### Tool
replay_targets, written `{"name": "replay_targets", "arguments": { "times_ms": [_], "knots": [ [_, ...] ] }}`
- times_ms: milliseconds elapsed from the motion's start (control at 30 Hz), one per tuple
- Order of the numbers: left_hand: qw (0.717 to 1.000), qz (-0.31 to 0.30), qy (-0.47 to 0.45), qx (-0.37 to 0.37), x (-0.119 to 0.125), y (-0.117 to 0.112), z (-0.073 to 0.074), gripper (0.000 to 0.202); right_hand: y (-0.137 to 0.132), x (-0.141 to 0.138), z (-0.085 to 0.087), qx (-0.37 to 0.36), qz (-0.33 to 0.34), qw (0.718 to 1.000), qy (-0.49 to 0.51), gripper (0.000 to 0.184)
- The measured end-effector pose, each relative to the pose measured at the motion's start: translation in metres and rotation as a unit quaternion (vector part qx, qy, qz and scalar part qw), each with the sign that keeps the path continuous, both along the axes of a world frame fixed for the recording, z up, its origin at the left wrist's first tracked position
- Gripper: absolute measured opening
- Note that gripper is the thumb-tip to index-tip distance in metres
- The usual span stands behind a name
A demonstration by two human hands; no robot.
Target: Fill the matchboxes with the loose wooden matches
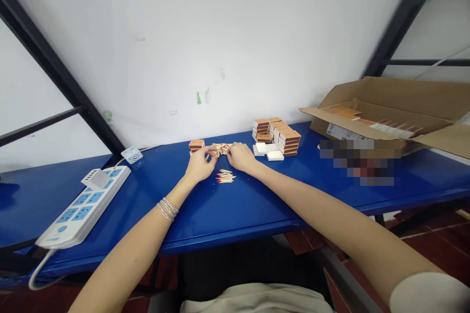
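My left hand (201, 163) is at the left side of a loose pile of matches (222, 147), its thumb and forefinger closed on matches with red heads. On the pile's right side, my right hand (241, 156) rests with fingers curled down. What lies under its fingertips is hidden. Closer to me, a smaller bunch of red-headed matches (225, 176) lies flat on the blue table (235, 205). Just behind my left hand stands a short stack of orange-topped matchboxes (196, 145), partly covered by the hand.
Stacked matchboxes (284, 136) stand right of my hands, with several white matchbox trays (274, 155) before them. An opened cardboard box (389, 102) sits at the far right, near a blurred patch. A white power strip (86, 208) with a plugged-in charger (96, 179) lies left.
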State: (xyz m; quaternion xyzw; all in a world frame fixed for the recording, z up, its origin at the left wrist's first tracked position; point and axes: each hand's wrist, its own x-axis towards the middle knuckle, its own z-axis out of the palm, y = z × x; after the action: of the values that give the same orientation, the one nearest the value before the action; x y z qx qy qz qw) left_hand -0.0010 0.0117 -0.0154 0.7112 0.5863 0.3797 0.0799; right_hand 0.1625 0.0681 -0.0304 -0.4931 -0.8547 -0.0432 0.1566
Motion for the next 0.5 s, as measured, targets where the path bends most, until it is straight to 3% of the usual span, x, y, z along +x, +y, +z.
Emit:
{"name": "replay_targets", "arguments": {
  "times_ms": [200,500],
  "knots": [
    [1.000,0.006,0.007,-0.012,-0.001,-0.001,0.001,0.026,0.006,-0.004,0.004,0.007,0.013,0.999,-0.050,0.034],
    [1.000,0.010,0.012,-0.017,0.000,-0.002,0.002,0.027,0.017,-0.009,0.005,-0.041,-0.004,0.999,-0.035,0.034]
  ]
}}
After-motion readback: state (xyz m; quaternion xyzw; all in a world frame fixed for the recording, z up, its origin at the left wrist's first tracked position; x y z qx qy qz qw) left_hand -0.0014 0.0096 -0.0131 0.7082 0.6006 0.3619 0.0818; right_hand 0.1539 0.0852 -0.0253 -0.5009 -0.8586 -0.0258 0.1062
